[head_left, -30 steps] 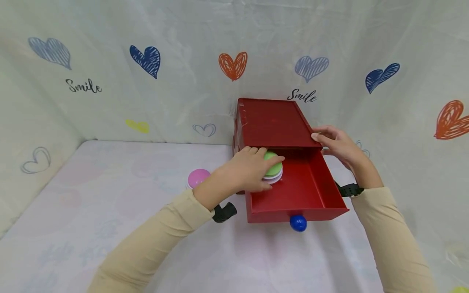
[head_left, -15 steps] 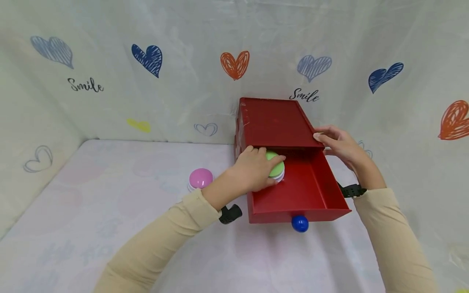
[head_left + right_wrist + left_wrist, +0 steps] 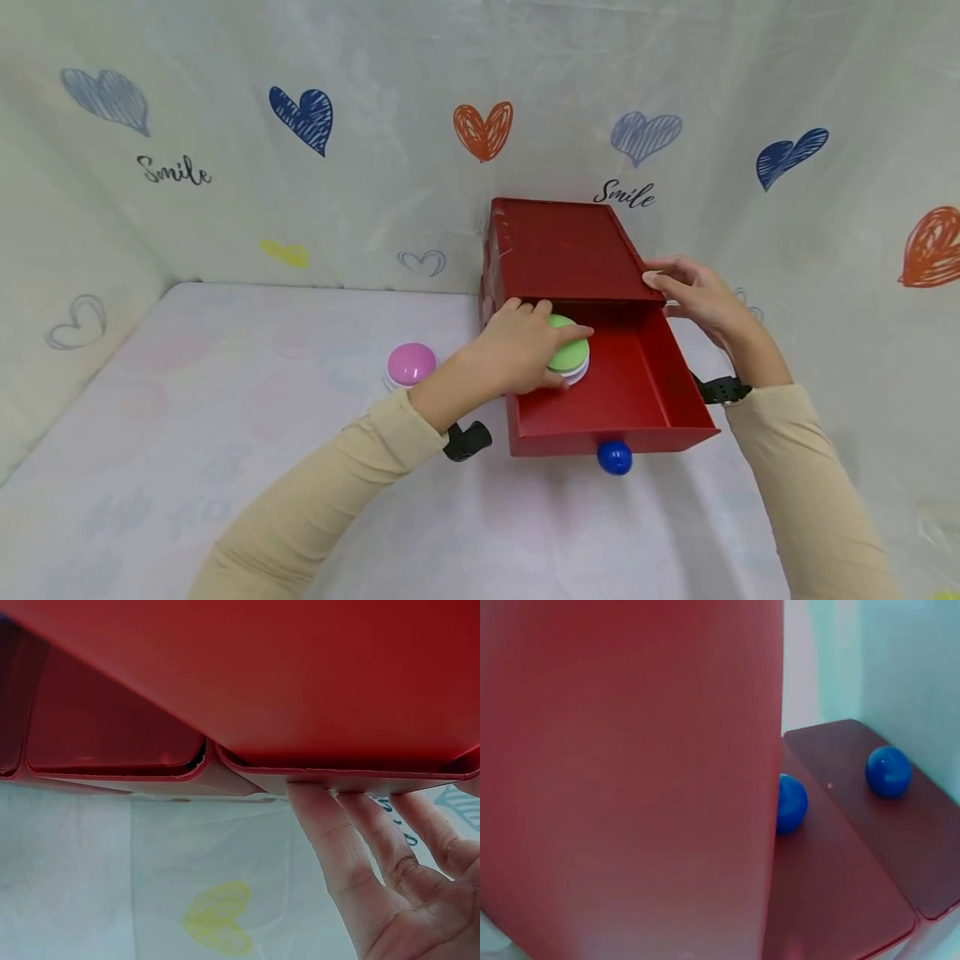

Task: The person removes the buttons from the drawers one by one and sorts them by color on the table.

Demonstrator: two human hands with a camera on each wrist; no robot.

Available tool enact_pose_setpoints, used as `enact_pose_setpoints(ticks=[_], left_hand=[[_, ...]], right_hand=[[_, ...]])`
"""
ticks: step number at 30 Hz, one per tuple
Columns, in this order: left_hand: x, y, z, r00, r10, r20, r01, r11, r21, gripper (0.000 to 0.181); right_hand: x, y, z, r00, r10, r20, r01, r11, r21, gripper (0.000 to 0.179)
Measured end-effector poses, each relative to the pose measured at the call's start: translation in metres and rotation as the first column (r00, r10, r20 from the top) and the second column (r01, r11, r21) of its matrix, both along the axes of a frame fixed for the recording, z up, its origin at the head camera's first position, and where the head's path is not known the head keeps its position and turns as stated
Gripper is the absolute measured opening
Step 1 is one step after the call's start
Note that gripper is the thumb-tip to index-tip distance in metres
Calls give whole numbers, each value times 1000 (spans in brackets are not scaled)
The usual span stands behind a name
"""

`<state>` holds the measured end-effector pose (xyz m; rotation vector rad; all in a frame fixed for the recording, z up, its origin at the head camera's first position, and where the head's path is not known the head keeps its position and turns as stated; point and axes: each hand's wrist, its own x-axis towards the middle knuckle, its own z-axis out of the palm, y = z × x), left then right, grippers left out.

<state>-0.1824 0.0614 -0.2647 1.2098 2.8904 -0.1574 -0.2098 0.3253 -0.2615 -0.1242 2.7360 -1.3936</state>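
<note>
A person in cream sleeves reaches both hands to a red cabinet [image 3: 573, 254] on a white table [image 3: 225, 433], seen from the wearer's head. Its top drawer [image 3: 615, 383] is pulled out toward the near side, a round blue knob [image 3: 615, 458] on its front. A round object with a green top [image 3: 570, 354] and white base sits inside the drawer, toward the left. The left hand [image 3: 521, 346] comes over the drawer's left wall, partly covering that object: its index finger extends across the green top and its thumb lies at the near side. Whether these fingers grip it, I cannot tell. The right hand [image 3: 701, 300] holds the cabinet's right edge narrowly, thumb on top, and the right wrist view shows fingertips touching the side wall. To the left of the cabinet, beyond the left forearm, a pink-topped round object [image 3: 411, 364] rests on the table. The left wrist view shows two more drawer fronts, each with a blue knob. Black straps or devices show at both wrists. Behind, a pale curtain [image 3: 375, 208] carries blue, orange and yellow hearts and the word "Smile" twice.
</note>
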Motion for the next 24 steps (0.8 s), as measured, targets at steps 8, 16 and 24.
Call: enact_pose_setpoints(ticks=[8,16,24], left_hand=[[1,0,-4,997,-80,-25,82,988,129,64],[4,-3,-2,991,-132,-2,127,952,280,62],[15,-9,1,982,-188,-14,174,875,452,61]], right_hand=[[0,0,0,1000,-14,7,14,1000,-3,62],[-1,-2,2,1000,-23,8,23,1000,7,60],[-1,1,0,1000,9,-1,-9,1000,-6,60]])
